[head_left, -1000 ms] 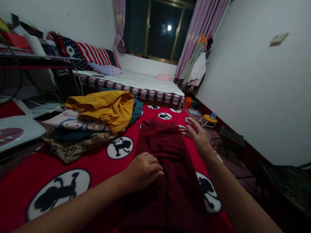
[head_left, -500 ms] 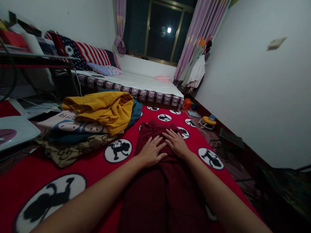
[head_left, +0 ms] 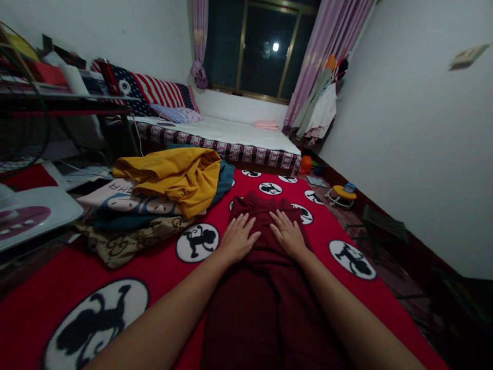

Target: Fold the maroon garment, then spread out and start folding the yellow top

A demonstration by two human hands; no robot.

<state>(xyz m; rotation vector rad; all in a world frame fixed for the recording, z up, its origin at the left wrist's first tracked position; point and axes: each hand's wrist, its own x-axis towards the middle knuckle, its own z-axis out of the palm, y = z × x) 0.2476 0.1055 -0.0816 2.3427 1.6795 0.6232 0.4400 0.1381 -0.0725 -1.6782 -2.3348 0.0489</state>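
A dark maroon garment (head_left: pixel 246 308) lies spread lengthwise on a red blanket (head_left: pixel 162 303) printed with monkey figures in white circles. Flat on the upper left part of the garment rests my left hand (head_left: pixel 239 239), its fingers stretched out. My right hand (head_left: pixel 287 234) lies palm down on the upper right part, fingers spread. A gap of maroon cloth shows between the two hands. Left of them is a pile of clothes, with a mustard-yellow garment (head_left: pixel 173 174) on top and a tan patterned one (head_left: pixel 131 246) at the bottom.
A bed (head_left: pixel 227 131) with a white sheet stands under the window. On the left are a cluttered desk (head_left: pixel 96 97) and a white plastic item (head_left: pixel 42 210). Along the right wall stand a yellow-seated stool (head_left: pixel 344 193) and a dark folding stool (head_left: pixel 385 223).
My hands have moved apart on the maroon garment, where they were close together before. The whole view has shifted, so the surroundings appear farther right.
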